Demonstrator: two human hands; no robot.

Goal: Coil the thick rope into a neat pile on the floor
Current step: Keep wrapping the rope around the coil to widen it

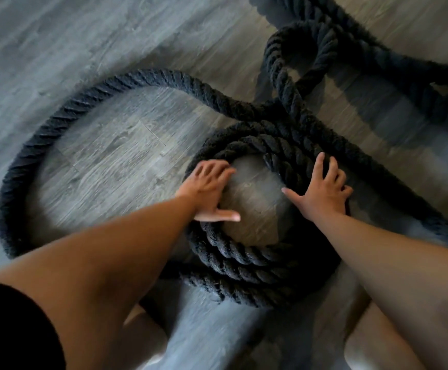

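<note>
On grey plank floor, both hands flat on black rope coil, fingers spread; risk: slack outer loop drags turns apart when pulled.

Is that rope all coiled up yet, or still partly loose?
Partly. A few turns of rope are stacked under both hands, but a wide loop and more strands still sprawl across the floor.

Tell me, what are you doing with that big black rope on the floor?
A person is winding the thick black rope into a round pile on the grey wooden floor. A few turns are already stacked in a ring. The left hand presses flat on the ring's left side, and the right hand presses on its right side, fingers spread. Much rope is not yet coiled: one wide loop lies to the left, and more curls away at the top right.
</note>
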